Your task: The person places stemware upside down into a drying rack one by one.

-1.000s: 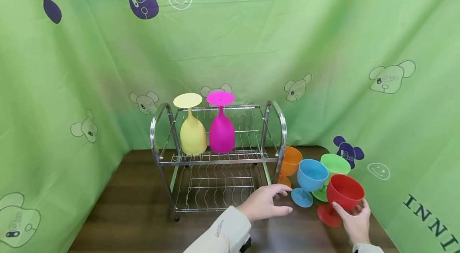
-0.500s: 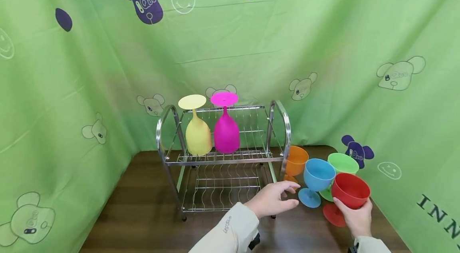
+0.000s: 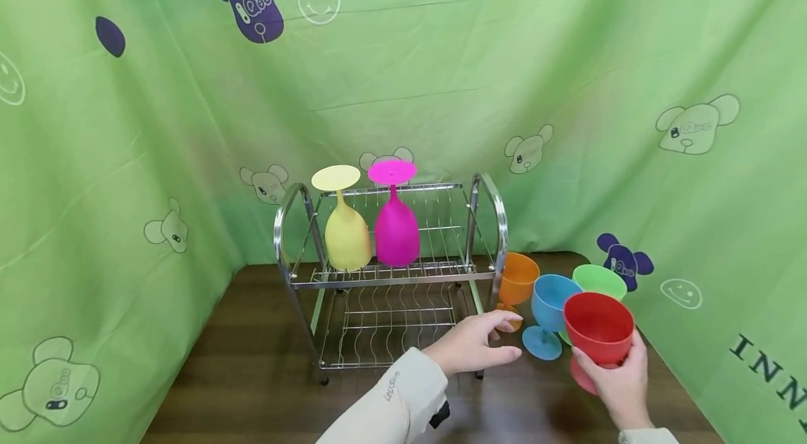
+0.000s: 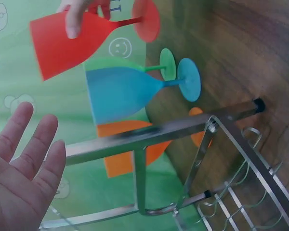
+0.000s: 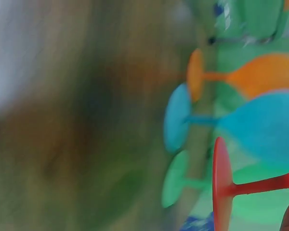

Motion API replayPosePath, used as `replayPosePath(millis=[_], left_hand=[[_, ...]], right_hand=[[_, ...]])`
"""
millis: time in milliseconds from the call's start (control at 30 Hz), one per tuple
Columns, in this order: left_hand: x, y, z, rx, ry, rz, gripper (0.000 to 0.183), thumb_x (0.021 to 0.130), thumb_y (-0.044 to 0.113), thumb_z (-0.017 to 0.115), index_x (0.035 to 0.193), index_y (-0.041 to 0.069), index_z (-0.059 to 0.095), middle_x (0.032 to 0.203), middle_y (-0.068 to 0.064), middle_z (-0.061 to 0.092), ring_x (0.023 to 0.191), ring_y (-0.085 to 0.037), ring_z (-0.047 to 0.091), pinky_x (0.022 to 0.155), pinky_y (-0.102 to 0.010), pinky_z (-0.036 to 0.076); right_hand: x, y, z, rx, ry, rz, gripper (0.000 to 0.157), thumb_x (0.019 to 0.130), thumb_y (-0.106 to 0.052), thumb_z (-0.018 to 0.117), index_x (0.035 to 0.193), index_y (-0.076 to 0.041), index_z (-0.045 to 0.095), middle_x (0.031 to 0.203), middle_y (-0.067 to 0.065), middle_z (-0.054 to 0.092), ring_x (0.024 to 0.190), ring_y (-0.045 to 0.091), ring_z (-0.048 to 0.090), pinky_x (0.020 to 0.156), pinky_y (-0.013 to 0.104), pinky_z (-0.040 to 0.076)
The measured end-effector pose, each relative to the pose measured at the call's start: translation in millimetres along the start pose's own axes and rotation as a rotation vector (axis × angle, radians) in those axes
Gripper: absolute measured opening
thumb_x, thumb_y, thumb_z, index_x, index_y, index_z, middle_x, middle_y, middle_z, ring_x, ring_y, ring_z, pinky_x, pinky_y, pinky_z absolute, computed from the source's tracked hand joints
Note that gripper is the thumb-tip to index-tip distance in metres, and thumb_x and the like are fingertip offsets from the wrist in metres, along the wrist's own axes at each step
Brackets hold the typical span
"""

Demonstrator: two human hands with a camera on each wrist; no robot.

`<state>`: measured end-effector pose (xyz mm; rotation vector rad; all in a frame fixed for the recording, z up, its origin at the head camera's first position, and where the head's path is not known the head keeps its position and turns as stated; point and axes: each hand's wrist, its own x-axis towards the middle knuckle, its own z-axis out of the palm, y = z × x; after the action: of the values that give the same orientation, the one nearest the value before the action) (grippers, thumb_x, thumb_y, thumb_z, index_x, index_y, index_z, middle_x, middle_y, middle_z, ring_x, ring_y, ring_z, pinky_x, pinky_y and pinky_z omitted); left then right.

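Note:
My right hand (image 3: 621, 381) grips a red goblet (image 3: 599, 328) around its bowl; the goblet is upright and its foot is off the table in the right wrist view. My left hand (image 3: 473, 344) holds nothing, its fingers apart, in front of the rack's right side. Behind the red goblet stand a blue goblet (image 3: 551, 304), a light green goblet (image 3: 602, 281) partly hidden by it, and an orange goblet (image 3: 518, 279) beside the rack. On the upper tier of the metal dish rack (image 3: 391, 283), a yellow goblet (image 3: 347, 241) and a magenta goblet (image 3: 397, 230) sit upside down.
The rack's lower tier (image 3: 397, 339) has wavy wire slots. Its right side frame (image 4: 173, 130) comes between my left hand and the orange goblet in the left wrist view. A green printed cloth (image 3: 403, 45) encloses the brown wooden table (image 3: 233, 374) at the back and sides.
My right hand has lifted the red goblet off the table and shifted it slightly left. My left hand stays near the rack with little movement. The head view has turned a little.

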<state>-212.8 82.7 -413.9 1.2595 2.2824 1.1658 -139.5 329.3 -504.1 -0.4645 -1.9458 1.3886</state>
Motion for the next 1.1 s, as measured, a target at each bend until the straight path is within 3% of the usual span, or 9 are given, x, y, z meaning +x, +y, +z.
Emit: replayPosePath(millis=[167,300,500,667,733,800,867,967,1100], left_hand=[[-6.5,4.3,-10.8,-0.034,0.011,-0.023,0.053,0.09,0.026,0.066,0.138,0.017,0.047,0.119,0.007,0.059,0.088,-0.001,0.053,0.072,-0.016,0.045],[-14.4,9.6,-27.7,-0.005,-0.003,-0.013,0.058,0.089,0.026,0.066,0.141,0.016,0.043,0.125,0.002,0.058,0.096,-0.005,0.055,0.075,-0.016,0.046],[-29.3,13.0,-54.7,0.084,-0.004,0.006,0.067,0.086,0.027,0.071,0.144,0.016,0.04,0.133,-0.001,0.054,0.111,-0.007,0.053,0.079,-0.018,0.047],[-44.1,11.4,-72.2,0.114,-0.021,0.026,0.079,0.079,0.024,0.079,0.146,0.014,0.037,0.136,-0.003,0.05,0.117,-0.015,0.052,0.088,-0.023,0.047],[-48.2,11.4,-77.3,0.129,-0.002,0.03,0.082,0.076,0.023,0.081,0.145,0.013,0.038,0.136,-0.004,0.05,0.117,-0.016,0.053,0.091,-0.025,0.046],[-51.2,11.8,-79.9,0.142,0.016,0.042,0.083,0.075,0.023,0.082,0.144,0.013,0.039,0.136,-0.005,0.05,0.117,-0.015,0.052,0.093,-0.027,0.045],[-53.7,12.4,-79.5,0.187,0.028,0.081,0.083,0.074,0.024,0.083,0.144,0.011,0.039,0.134,-0.004,0.051,0.117,-0.014,0.052,0.092,-0.026,0.045],[-57.8,12.4,-75.3,0.317,0.071,0.193,0.085,0.07,0.03,0.085,0.141,0.008,0.042,0.134,-0.006,0.051,0.118,-0.015,0.051,0.091,-0.023,0.045],[-69.0,5.5,-71.3,0.545,0.225,0.39,0.09,0.059,0.041,0.088,0.133,0.008,0.05,0.135,-0.012,0.049,0.114,-0.02,0.055,0.09,-0.027,0.048]], right_hand=[[-9.8,-20.9,15.1,0.074,-0.076,-0.066,0.087,0.062,0.02,0.076,0.138,-0.004,0.04,0.119,-0.015,0.045,0.107,0.007,0.042,0.07,0.007,0.045],[-19.9,-33.4,22.5,-0.04,-0.13,-0.149,0.091,0.059,0.014,0.08,0.138,0.002,0.037,0.118,-0.011,0.04,0.106,0.0,0.037,0.07,0.003,0.041],[-28.9,-48.8,32.7,-0.22,-0.192,-0.521,0.097,0.041,0.004,0.09,0.127,0.007,0.047,0.112,0.018,0.05,0.105,-0.006,0.033,0.076,0.001,0.032],[-34.6,-65.0,46.5,-0.339,-0.219,-0.806,0.1,0.028,-0.008,0.095,0.119,0.004,0.056,0.105,0.019,0.057,0.096,0.015,0.05,0.066,0.029,0.055],[-35.9,-72.8,51.2,-0.36,-0.23,-0.856,0.1,0.028,-0.015,0.096,0.118,0.002,0.057,0.103,0.017,0.058,0.09,0.024,0.054,0.058,0.044,0.055],[-37.1,-79.8,55.7,-0.36,-0.242,-0.889,0.094,0.038,-0.029,0.096,0.119,0.001,0.058,0.101,0.017,0.058,0.086,0.028,0.056,0.056,0.047,0.055],[-38.7,-85.7,60.4,-0.358,-0.238,-0.937,0.084,0.056,-0.047,0.088,0.118,0.001,0.058,0.099,0.018,0.059,0.082,0.029,0.058,0.056,0.048,0.054],[-43.8,-95.1,68.0,-0.361,-0.25,-0.982,0.082,0.061,-0.054,0.083,0.118,0.0,0.059,0.097,0.017,0.059,0.078,0.029,0.06,0.055,0.046,0.055],[-54.0,-108.3,78.9,-0.386,-0.276,-0.992,0.093,0.037,-0.037,0.093,0.118,-0.004,0.06,0.096,0.014,0.059,0.075,0.025,0.06,0.055,0.042,0.055]])
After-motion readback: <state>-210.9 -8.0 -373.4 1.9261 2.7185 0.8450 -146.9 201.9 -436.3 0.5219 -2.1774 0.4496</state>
